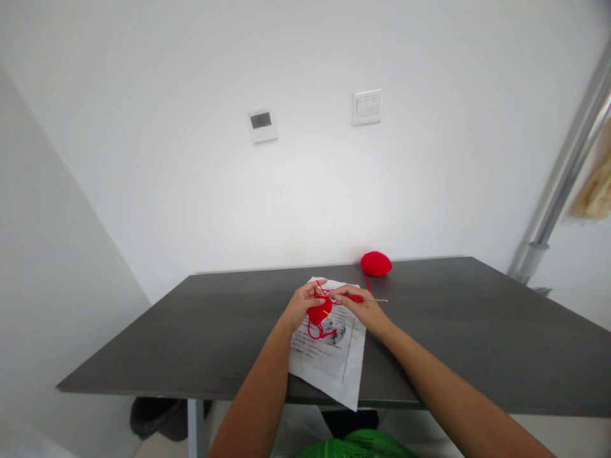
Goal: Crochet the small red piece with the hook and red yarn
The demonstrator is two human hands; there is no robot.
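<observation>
- Table [143,343], dark, stands against the white wall; I see a bin [172,420] under its left part.
- Panel [262,126] with a dark display is on the wall, above and left of the hands.
- Left hand [301,304]: I have its grip closed, fingers and thumb pinching the red piece, a strand running up at the fingers.
- Piece [317,314] is held above the printed sheet [322,370], a yellow marker [327,312] at its right side and loose yarn dangling below.
- Sheet lies under both hands, its near corner jutting past the table edge.
- Right hand [361,308]: grip closed around the hook [380,300], whose metal end points right; I cannot tell whether its fingertips touch the piece.
- Switch [367,107] sits high on the wall.
- Ball [376,263] of red yarn rests at the table's back, its strand leading toward the right hand.
</observation>
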